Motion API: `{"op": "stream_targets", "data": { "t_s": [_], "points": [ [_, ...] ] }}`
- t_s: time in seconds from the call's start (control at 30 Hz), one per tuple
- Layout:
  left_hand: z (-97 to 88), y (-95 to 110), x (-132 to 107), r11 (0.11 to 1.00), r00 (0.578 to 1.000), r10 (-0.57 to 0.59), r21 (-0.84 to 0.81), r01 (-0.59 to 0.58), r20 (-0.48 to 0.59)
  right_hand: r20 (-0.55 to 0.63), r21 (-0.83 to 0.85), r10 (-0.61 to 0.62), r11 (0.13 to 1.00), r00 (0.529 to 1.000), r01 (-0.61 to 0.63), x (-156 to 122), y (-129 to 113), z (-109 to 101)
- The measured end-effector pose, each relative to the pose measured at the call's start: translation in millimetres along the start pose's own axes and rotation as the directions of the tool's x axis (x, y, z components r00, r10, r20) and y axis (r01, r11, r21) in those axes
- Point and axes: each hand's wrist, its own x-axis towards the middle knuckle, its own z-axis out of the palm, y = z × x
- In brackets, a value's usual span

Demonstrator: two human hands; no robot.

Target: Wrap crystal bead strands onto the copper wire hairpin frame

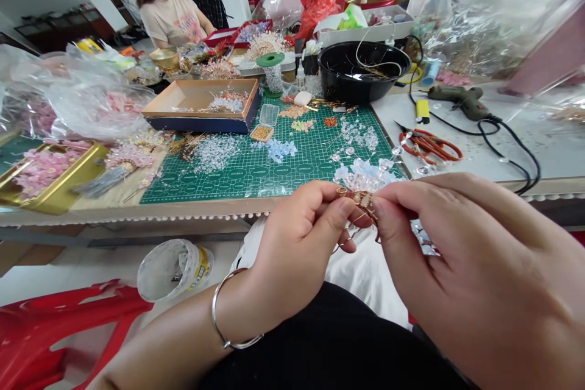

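Note:
My left hand [297, 244] and my right hand [461, 256] meet in front of the table edge, both pinched on a small beaded wire ornament [363, 186] of clear and pale blue crystals on copper wire. Thumb and forefinger of each hand close on the twisted wire stem just below the bead cluster. A silver bangle [228, 323] circles my left wrist. Behind the ornament lies a green cutting mat [274, 158] strewn with loose crystal beads.
Red-handled scissors [429, 145] and a glue gun [459, 99] with black cable lie right of the mat. A black bowl [359, 70], a cardboard box lid [201, 103], and a gold tray [50, 180] of pink beads crowd the table. Another person [171, 3] sits opposite. A red stool [59, 329] stands lower left.

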Motion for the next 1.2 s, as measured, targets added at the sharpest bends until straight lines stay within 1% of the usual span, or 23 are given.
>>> {"op": "stream_targets", "data": {
  "t_s": [0.2,0.37,0.43,0.57,0.67,0.8,0.93,1.0,1.1,1.2],
  "points": [
    [-0.8,2,1,1.0,1.0,-0.01,-0.004,0.01,-0.002,0.062,0.05,-0.163,0.986,0.985,0.16,5,7,-1],
    [-0.1,5,1,1.0,1.0,-0.01,0.022,0.009,0.005,0.044,0.002,-0.21,0.978,0.977,0.21,11,9,0],
    [-0.1,5,0,1.0,1.0,-0.008,0.027,0.008,0.008,0.035,0.009,-0.171,0.985,0.985,0.171,11,7,1],
    [-0.6,5,0,0.999,1.0,0.001,0.054,-0.001,0.007,0.012,0.082,-0.002,0.997,1.0,0.001,7,-1,2],
    [-0.6,4,0,0.998,1.0,0.006,0.064,-0.006,-0.003,-0.007,0.136,0.059,0.989,0.998,-0.058,5,-8,3],
    [-1.8,2,0,0.994,0.999,0.01,0.114,-0.006,-0.033,-0.011,0.166,0.056,0.985,0.998,-0.054,4,-9,1],
    [-5.9,0,-1,0.971,0.999,0.054,0.234,-0.05,-0.009,0.024,0.189,-0.033,0.982,0.999,0.028,1,-2,1],
    [-7.5,0,0,0.946,0.996,0.092,0.313,-0.089,0.004,0.036,0.154,-0.054,0.987,0.998,0.048,-1,1,2],
    [-7.8,0,0,0.886,0.986,0.167,0.438,-0.151,0.002,0.01,0.044,-0.022,0.999,1.0,0.022,1,1,6],
    [-7.0,0,-1,0.818,0.973,0.227,0.535,-0.21,0.034,0.022,0.015,0.048,0.999,0.999,-0.049,5,-3,10]
  ]
}}
